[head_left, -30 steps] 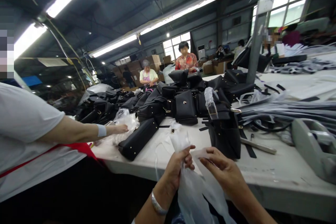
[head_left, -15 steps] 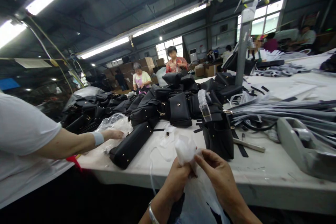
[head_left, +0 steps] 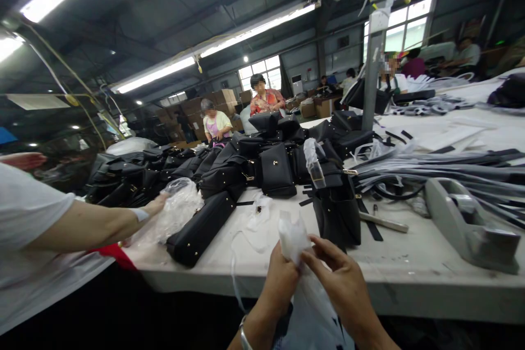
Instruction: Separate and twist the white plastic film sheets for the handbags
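Observation:
At the table's front edge, my left hand point(head_left: 283, 270) is closed round a bunched piece of thin white wrapping point(head_left: 294, 234). My right hand point(head_left: 338, 270) pinches the same wrapping from the other side, its fingertips close to my left thumb. The upper end of the wrapping sticks up above both hands, and the rest hangs down toward my lap. Whether anything lies inside the folds I cannot make out. Just beyond my hands stands a black handbag point(head_left: 337, 213), and a scrap of clear film with a small dark piece point(head_left: 258, 209) lies on the table.
A grey tape dispenser point(head_left: 470, 229) sits at the right, near bundled straps point(head_left: 443, 172) and a metal bar point(head_left: 383, 222). Black bags point(head_left: 200, 228) pile up at the left and centre. A co-worker's arm point(head_left: 102, 222) reaches to clear plastic point(head_left: 180, 205) on the left.
My hands still grip the wrapping, with the right fingers shifted slightly along it. The co-worker's hand has drawn back leftward to the clear plastic. My view has turned a little to the right.

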Demonstrator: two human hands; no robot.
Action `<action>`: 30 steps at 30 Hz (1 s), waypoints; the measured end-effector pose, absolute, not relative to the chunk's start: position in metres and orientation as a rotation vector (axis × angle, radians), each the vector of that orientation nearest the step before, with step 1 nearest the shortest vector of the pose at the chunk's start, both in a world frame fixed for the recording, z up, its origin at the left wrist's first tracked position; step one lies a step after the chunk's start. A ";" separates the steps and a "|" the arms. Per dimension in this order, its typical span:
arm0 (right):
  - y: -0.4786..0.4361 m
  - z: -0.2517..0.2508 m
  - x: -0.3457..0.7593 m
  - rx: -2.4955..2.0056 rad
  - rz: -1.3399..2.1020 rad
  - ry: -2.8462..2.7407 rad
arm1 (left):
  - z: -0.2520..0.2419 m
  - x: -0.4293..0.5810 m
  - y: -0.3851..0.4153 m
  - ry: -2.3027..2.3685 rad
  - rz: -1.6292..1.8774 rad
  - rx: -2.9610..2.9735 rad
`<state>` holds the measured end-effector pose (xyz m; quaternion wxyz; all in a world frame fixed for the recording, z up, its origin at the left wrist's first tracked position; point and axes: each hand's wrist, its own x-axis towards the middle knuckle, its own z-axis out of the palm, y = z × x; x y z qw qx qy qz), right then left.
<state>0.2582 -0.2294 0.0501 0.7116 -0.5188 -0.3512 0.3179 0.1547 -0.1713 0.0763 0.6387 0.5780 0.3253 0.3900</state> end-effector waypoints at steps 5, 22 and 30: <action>-0.231 0.046 0.263 -1.160 0.658 -0.880 | 0.073 0.154 -0.169 0.687 1.022 1.752; -0.236 0.063 0.258 -0.822 1.027 -0.464 | 0.080 0.148 -0.168 0.457 0.585 1.692; -0.225 0.065 0.249 -0.832 0.886 -0.340 | 0.075 0.149 -0.178 0.462 0.577 1.268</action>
